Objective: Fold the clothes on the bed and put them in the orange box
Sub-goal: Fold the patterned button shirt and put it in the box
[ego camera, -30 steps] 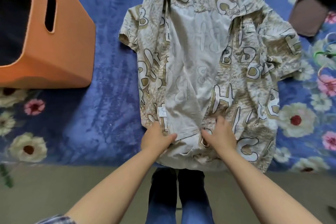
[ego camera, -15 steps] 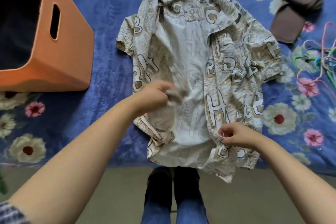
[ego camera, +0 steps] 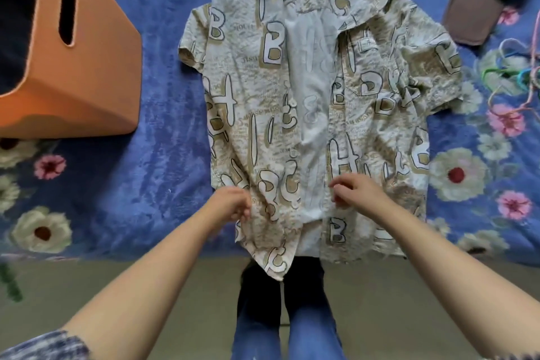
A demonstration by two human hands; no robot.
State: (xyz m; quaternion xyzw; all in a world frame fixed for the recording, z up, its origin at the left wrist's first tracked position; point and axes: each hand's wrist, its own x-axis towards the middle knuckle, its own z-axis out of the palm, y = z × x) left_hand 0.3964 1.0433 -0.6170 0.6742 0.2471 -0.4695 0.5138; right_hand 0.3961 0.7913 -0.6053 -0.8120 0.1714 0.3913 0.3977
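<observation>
One printed shirt (ego camera: 306,114) – one orange box (ego camera: 87,73) – one brown garment (ego camera: 479,0) – two hands: left (ego camera: 230,204), right (ego camera: 356,190).

View: single head camera, yours | Facing: forward and steeply down over the bed (ego camera: 163,178) edge | Range: close, arm's reach, wide-angle | Frame: forearms enter from bottom, floor (ego camera: 175,286) below | Shared views: not applicable

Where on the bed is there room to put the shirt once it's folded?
The widest bare patch of blue blanket lies between the orange box and the shirt. The far right is crowded: a brown garment and coloured hangers lie there.
</observation>
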